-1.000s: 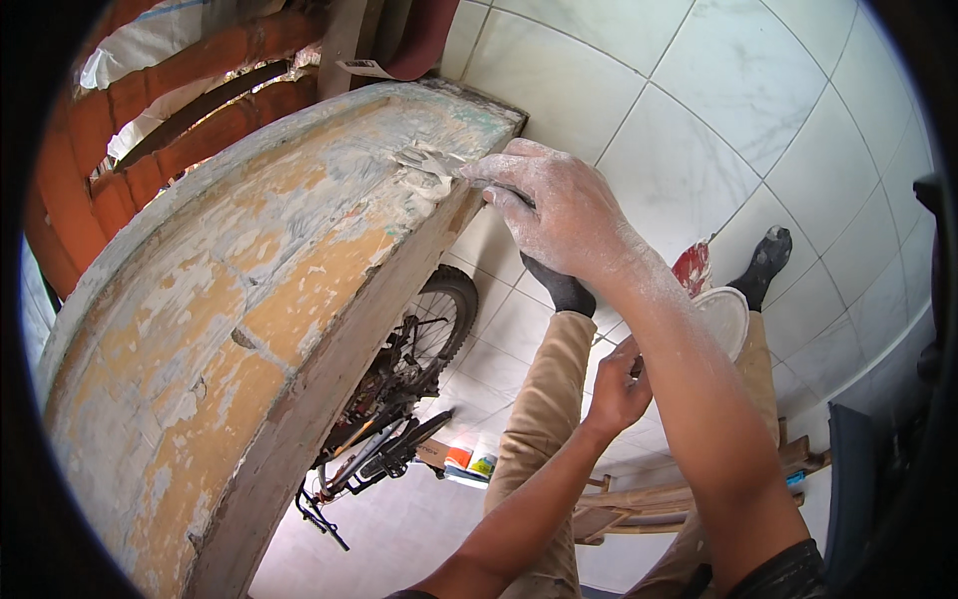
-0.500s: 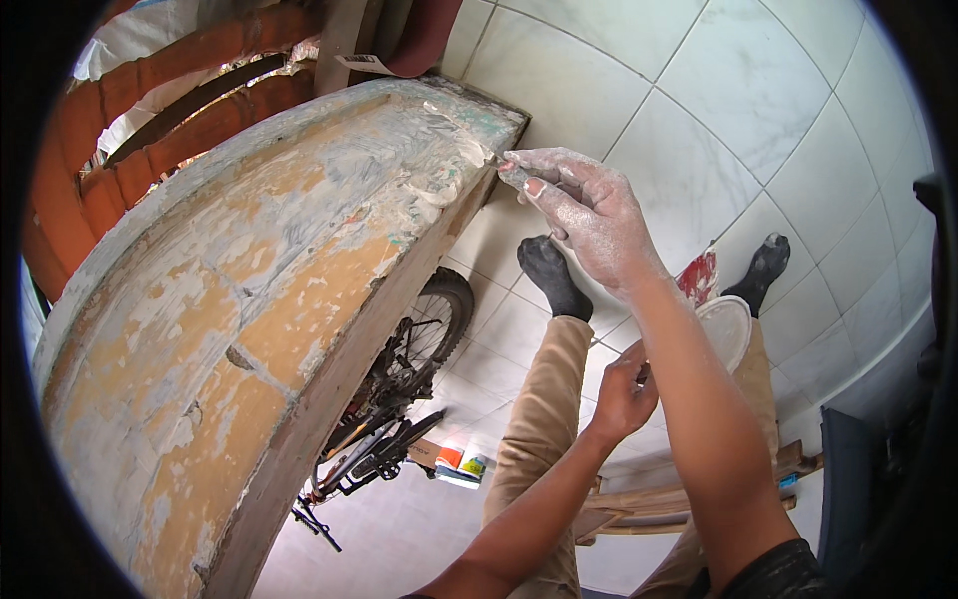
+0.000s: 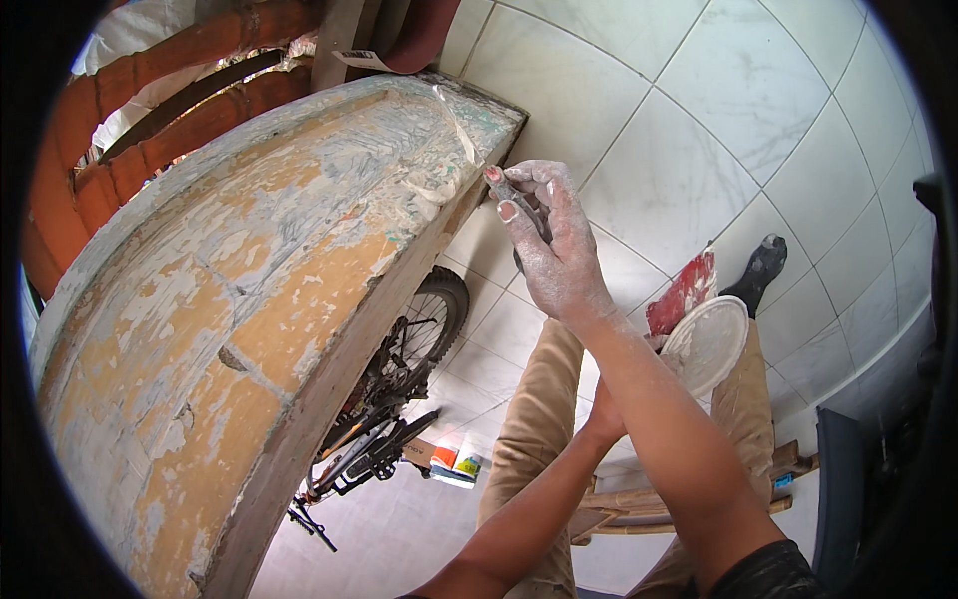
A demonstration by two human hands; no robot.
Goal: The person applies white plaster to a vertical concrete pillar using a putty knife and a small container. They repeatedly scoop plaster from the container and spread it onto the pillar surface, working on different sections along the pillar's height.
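Note:
My right hand [image 3: 554, 235], coated in pale dust, is closed around a putty knife. The knife's thin blade [image 3: 461, 132] carries whitish putty and shows nearly edge-on at the panel's corner. Beneath it, the worn wooden panel [image 3: 269, 329] has patchy yellow, grey and white paint, with fresh putty smeared near its right edge. My left hand [image 3: 607, 404] is mostly hidden behind my right forearm. It appears to grip a round white putty container [image 3: 711, 344] beside my leg. A red, putty-smeared flat piece [image 3: 684, 292] sticks out beyond the container's rim.
Under the panel's right edge stands a bicycle [image 3: 394, 389], near a small orange-and-white package [image 3: 454, 464]. Orange-brown wooden slats [image 3: 170, 70] rise at the far left. My dark-socked foot [image 3: 761, 265] rests on the white tiles [image 3: 738, 130]. Wooden slats [image 3: 639, 504] lie behind my legs.
My right hand has shifted slightly left and down, and the knife blade has turned up on edge. My left hand has slipped farther behind my right forearm. More of the red piece shows.

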